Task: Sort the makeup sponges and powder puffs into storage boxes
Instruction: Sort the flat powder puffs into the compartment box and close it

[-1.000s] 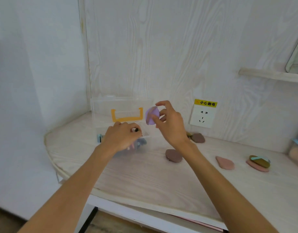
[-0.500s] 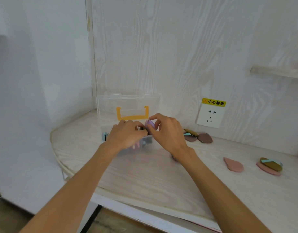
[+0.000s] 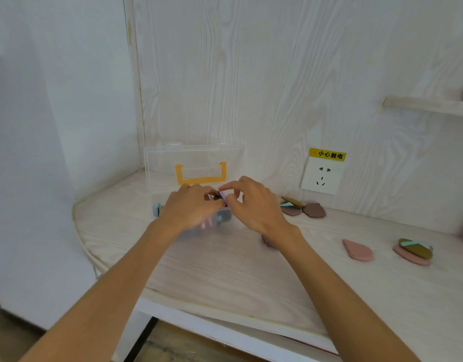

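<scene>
Far left on the bench (image 3: 225, 273): clear storage box (image 3: 191, 163), lid up against the wall, orange handle (image 3: 201, 176) showing through the lid. Our left hand (image 3: 191, 207) sits over the box opening, fingers curled down onto the stuff inside; can't tell whether its grip actually holds anything. Puffs already in the box show blurred through the front wall, pink and teal bits. Our right hand (image 3: 253, 205) is just beside the left, at the box's right end, pinching a purple puff (image 3: 222, 195) edge-on at the box rim, between both hands. Under our right wrist a brown puff (image 3: 266, 241) pokes out, mostly hidden. Right of the hands, near the wall: small cluster of puffs, olive with teal strap (image 3: 290, 202), two brownish ones (image 3: 314, 210) touching it. Wall socket (image 3: 321, 176) with yellow warning label above them. Further right on the bench: single pink puff (image 3: 357, 250), then an olive puff stacked on a pink one (image 3: 414, 250). Shelf (image 3: 429, 105) top right.
</scene>
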The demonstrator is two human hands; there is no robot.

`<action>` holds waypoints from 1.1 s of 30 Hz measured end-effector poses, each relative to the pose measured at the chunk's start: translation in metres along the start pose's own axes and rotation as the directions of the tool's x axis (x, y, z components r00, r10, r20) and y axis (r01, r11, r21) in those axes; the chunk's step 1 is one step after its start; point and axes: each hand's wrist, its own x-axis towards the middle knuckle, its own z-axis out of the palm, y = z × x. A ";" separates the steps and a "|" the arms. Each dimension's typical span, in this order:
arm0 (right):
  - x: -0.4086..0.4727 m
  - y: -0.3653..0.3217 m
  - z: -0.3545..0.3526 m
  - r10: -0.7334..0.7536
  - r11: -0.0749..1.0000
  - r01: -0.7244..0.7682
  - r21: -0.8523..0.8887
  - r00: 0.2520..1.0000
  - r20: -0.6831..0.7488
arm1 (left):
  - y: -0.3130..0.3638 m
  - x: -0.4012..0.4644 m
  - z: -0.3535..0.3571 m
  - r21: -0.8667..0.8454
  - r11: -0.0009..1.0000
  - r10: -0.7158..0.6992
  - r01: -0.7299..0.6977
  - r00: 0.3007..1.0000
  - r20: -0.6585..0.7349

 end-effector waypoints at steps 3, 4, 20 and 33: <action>-0.002 0.002 0.000 -0.013 0.999 0.011 -0.034 0.999 -0.053 | 0.001 -0.001 -0.001 0.006 1.000 -0.007 0.007 1.000 0.025; -0.002 0.004 0.000 -0.021 0.998 0.018 -0.058 0.998 -0.059 | 0.001 -0.001 -0.002 -0.014 1.000 -0.007 0.008 1.000 0.030; -0.005 0.021 -0.002 -0.090 0.996 0.091 -0.001 0.983 -0.159 | 0.009 -0.019 -0.016 0.030 0.987 0.157 -0.156 0.987 -0.025; -0.002 0.030 0.004 -0.238 0.964 0.222 -0.149 0.966 -0.099 | 0.005 -0.004 -0.017 0.237 0.944 0.218 -0.229 0.973 0.071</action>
